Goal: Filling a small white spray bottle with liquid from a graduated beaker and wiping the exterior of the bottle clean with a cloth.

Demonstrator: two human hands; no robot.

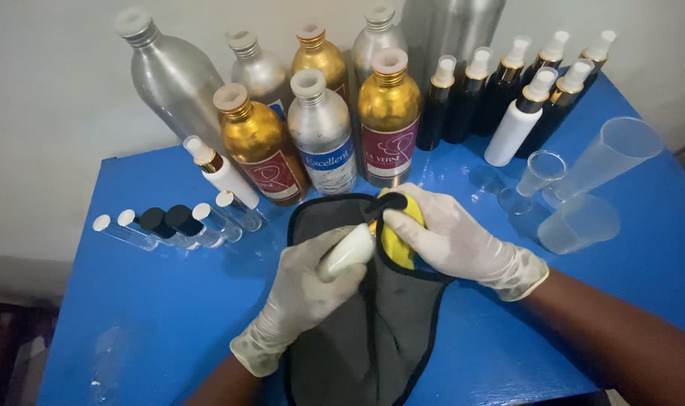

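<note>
Both my hands wear pale gloves over a dark grey cloth (372,331) with a black edge, spread on the blue table (169,301). My left hand (305,289) grips a small white bottle (350,249) lying on its side. My right hand (455,240) presses a yellow cloth (396,244) against the bottle's upper end, right beside the left hand's fingers.
Gold and silver metal bottles (320,128) stand at the back, with dark and white spray bottles (515,98) to their right. Clear plastic cups (583,222) and a small glass (539,171) sit at the right. Several small clear vials (177,225) lie at the left.
</note>
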